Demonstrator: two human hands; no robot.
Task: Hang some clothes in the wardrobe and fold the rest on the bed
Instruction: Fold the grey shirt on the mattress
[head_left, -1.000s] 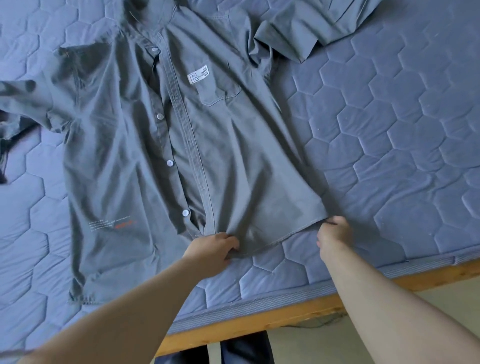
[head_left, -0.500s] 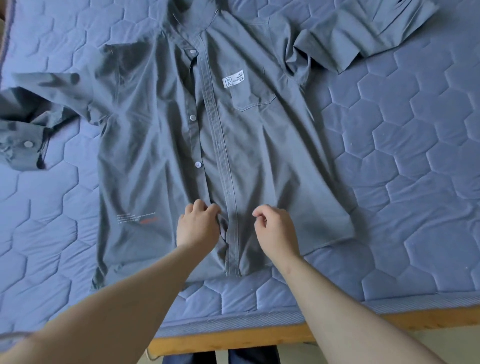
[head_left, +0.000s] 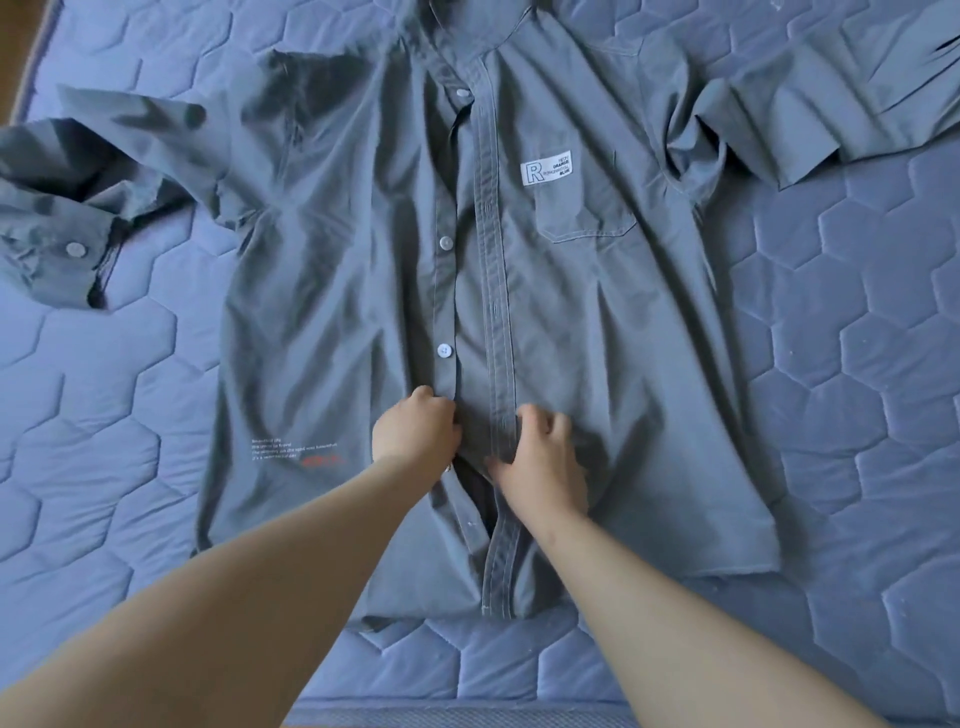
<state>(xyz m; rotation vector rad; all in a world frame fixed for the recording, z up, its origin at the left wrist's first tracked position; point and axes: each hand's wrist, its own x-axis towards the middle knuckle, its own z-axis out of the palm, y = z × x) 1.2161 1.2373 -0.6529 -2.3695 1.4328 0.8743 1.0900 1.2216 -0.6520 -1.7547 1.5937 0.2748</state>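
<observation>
Grey button-front cotton shirt (head_left: 571, 338) lies spread front-up on the blue hexagon-quilted bed mattress (head_left: 831, 364); left hand (head_left: 415, 434) and right hand (head_left: 545, 462) each pinch its front edges in a narrow grip

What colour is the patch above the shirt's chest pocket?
White with black lettering; the patch shows clearly in the head view.

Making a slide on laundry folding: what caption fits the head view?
A left hand and right hand grip the front plackets of a grey button-up shirt spread on a blue quilted mattress.
</observation>
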